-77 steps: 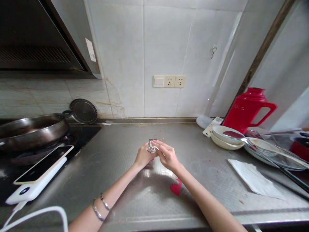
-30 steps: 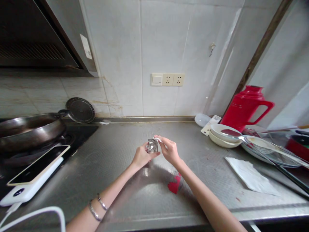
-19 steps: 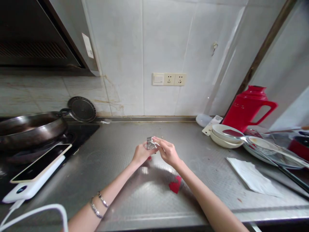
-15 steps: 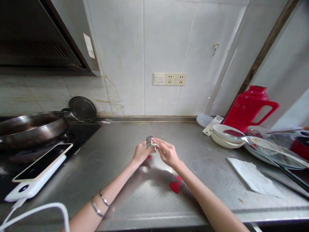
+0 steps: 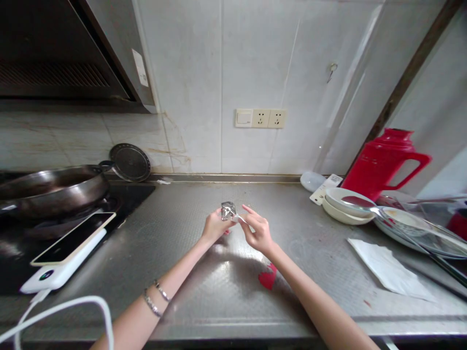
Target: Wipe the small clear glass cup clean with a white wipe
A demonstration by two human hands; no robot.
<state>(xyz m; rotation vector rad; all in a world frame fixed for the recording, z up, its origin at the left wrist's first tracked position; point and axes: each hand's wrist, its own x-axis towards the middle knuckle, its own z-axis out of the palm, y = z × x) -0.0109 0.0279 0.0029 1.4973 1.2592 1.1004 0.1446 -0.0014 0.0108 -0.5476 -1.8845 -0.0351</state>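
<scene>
Near the middle of the view, my left hand [image 5: 215, 226] is closed around a small shiny silver object [image 5: 228, 211] that looks like crinkled foil or clear film. My right hand [image 5: 258, 230] is beside it, thumb and a finger pinched on a thin white strip [image 5: 239, 218] at the object's lower right edge. The right index finger is raised. Below my right hand, a red heart-shaped piece [image 5: 268, 277] lies on the metal counter [image 5: 204, 301]. Another small red bit [image 5: 226, 232] shows just under my left hand.
At left, a pan [image 5: 54, 192] sits on the stove, with a phone [image 5: 75, 238] on a white power bank [image 5: 62, 267] and its cable. At right are a red thermos [image 5: 379, 165], stacked bowls [image 5: 346, 214], plates with utensils and a white napkin [image 5: 388, 267].
My right hand has shifted slightly off the silver object, its index finger now raised, and more of the object shows. The whole view has shifted a little.
</scene>
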